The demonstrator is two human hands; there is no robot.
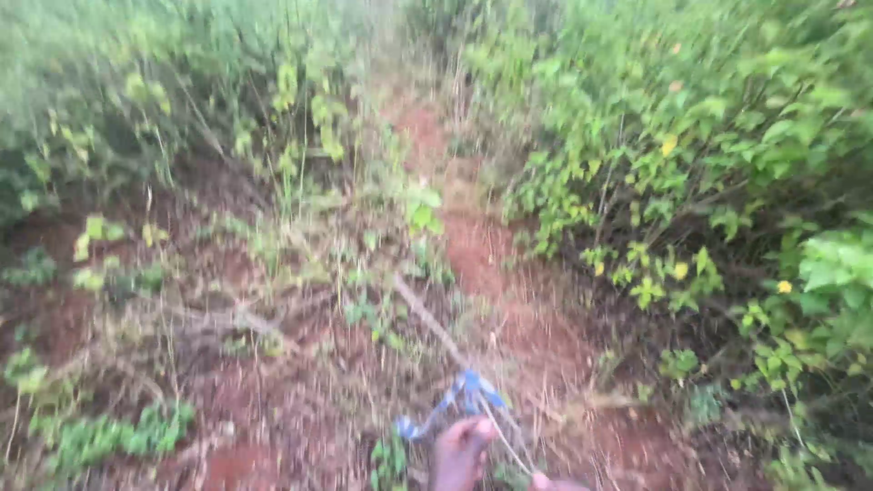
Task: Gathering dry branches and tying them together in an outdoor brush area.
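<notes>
Red dirt path (491,264) runs ahead of the hands, green bushes (709,155) on both sides. Dry branch (427,318) lies just ahead of the left hand, pointing away up-left. Blue cord (468,389) sits right above the left hand (461,452), which is clenched, seemingly on that cord; blur hides the contact. Right hand (556,484) barely in view, grip can't be told.

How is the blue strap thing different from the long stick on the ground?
The blue strap is bright blue, soft and looped; the stick is pale brown, thin and straight. The strap sits just above a hand; the stick lies on the red soil, away from it. Both are blurred.
</notes>
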